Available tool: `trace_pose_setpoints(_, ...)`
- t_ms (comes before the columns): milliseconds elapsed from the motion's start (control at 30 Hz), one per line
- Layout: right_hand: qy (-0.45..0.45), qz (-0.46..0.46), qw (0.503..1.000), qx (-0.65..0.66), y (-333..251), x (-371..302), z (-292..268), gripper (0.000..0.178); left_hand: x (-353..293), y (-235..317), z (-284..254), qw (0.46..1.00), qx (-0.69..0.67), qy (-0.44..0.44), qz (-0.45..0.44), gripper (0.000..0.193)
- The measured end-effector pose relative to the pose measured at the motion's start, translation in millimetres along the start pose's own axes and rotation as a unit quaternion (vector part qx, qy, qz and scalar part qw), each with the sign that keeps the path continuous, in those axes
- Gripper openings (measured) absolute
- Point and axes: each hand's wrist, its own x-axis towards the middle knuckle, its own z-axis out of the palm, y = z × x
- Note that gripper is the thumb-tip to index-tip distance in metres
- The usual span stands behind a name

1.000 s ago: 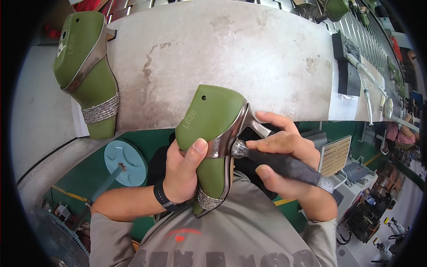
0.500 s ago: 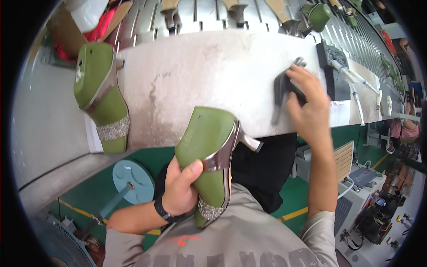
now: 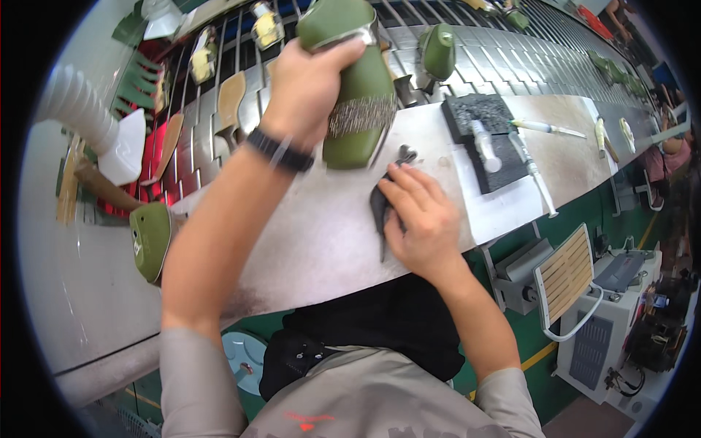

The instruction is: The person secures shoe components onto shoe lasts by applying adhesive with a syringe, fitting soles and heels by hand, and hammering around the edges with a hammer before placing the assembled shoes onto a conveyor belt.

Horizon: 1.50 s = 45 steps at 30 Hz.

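My left hand is closed round a green high-heeled shoe with a glittering band, lifted over the far edge of the table. The hand covers part of the shoe, which is slightly blurred. On the table to the right, my right hand lies with fingers bent over a dark tool with a metal end. The fingers hide much of it, so its kind cannot be made out. Another green shoe stands left of my left forearm, partly hidden.
A slatted metal conveyor runs behind the table, carrying shoe parts and another green shoe. Right of my right hand, a black block holds a small clear bottle, with syringes beside it. A white hose hangs at left.
My left hand has carried the shoe from near my lap up and away toward the conveyor. My right hand remains at the dark tool, and the whole view has shifted.
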Motion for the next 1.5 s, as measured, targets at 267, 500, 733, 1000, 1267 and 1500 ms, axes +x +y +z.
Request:
trace_pose_setpoints(267, 0.004, 0.009, 1.0, 0.02, 0, 3, -2, 0.04, 223, -69, 84, 0.882, 0.42, 0.213, 0.02, 0.088)
trace_pose_setpoints(500, 0.014, 0.021, 0.999, 0.039, 0, 4, -2, 0.034, 238, -132, 100, 0.916, 0.359, 0.178, 0.033, 0.077)
trace_pose_setpoints(733, 0.031, 0.02, 0.999, 0.038, 1, 3, -1, 0.032, 132, -84, 44, 0.958, 0.271, 0.075, 0.055, 0.081)
trace_pose_setpoints(1000, 0.024, 0.053, 0.998, 0.034, -8, -3, -6, 0.039, -231, 33, -122, 0.738, 0.484, 0.275, 0.381, 0.076)
trace_pose_setpoints(1267, -0.027, 0.009, 0.999, -0.028, -13, -5, -3, 0.047, -280, 20, -229, 0.881, 0.351, 0.313, 0.046, 0.05)
trace_pose_setpoints(1500, -0.051, -0.004, 0.995, -0.086, -48, -38, -17, 0.054, -285, 9, -172, 0.975, -0.051, 0.203, -0.07, 0.038)
